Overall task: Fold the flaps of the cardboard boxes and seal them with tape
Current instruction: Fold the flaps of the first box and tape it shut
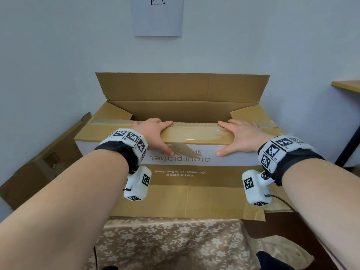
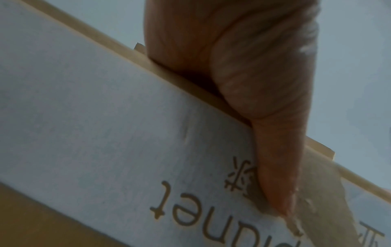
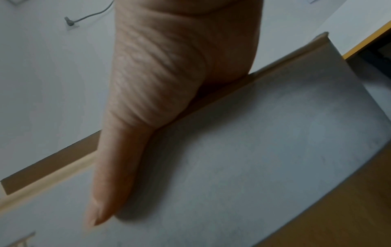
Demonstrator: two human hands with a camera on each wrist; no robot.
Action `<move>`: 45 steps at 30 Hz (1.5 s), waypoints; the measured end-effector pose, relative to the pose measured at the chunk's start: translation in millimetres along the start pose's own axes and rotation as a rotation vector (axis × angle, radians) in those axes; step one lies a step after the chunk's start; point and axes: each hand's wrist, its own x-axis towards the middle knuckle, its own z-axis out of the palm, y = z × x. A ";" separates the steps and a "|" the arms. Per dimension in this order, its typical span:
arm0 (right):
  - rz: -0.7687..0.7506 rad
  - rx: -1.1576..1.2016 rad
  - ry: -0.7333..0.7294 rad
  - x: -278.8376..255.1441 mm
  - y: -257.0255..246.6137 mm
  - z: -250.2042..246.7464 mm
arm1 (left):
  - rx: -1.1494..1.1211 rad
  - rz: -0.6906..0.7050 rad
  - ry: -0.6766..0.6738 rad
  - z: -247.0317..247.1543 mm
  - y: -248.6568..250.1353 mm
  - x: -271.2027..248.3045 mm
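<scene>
- Fingers [image 1: 165,123] of the left hand [image 1: 153,133] lie straight over the top edge of the near flap [image 1: 196,136], with the thumb [image 1: 167,151] pressed on its white printed outer face; the left wrist view shows that thumb [image 2: 275,183] flat beside the lettering.
- Fingers [image 1: 226,124] of the right hand [image 1: 243,136] mirror this: stretched flat over the same edge, thumb [image 3: 110,175] laid along the white face. Both hands are spread and pressing, clamping the flap between thumb and straight fingers, not curled round it.
- Near flap stands roughly half raised, tilted toward the opening of the cardboard box [image 1: 181,182], which sits on a surface draped with a floral cloth [image 1: 171,240], close to the wall.
- 2 short end flaps, left [image 1: 115,114] and right [image 1: 251,114], already lie folded inward over the opening.
- Far flap [image 1: 181,86] is upright against the wall, not yet folded.
- Old tape residue [image 1: 194,133] glints along the near flap's edge; no tape roll shows in any view, and no fresh seal has been made.
- Judged from this: roughly 2 of 4 flaps are down, the 3rd is in hand, the far flap and all taping remain.
- Another flattened or unsealed box [image 1: 44,158] leans at left, likely waiting its turn.
</scene>
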 end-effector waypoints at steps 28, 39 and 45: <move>-0.084 0.039 0.006 -12.1 -5.6 -16.9 | -0.029 0.046 0.002 -13.1 -2.1 -14.2; -0.049 -0.043 -0.110 -13.9 -8.0 1.5 | 0.016 0.029 -0.017 6.6 -1.0 -24.2; 0.001 -0.100 -0.098 -6.2 -16.4 11.1 | 0.017 0.030 -0.033 6.6 -1.6 -25.1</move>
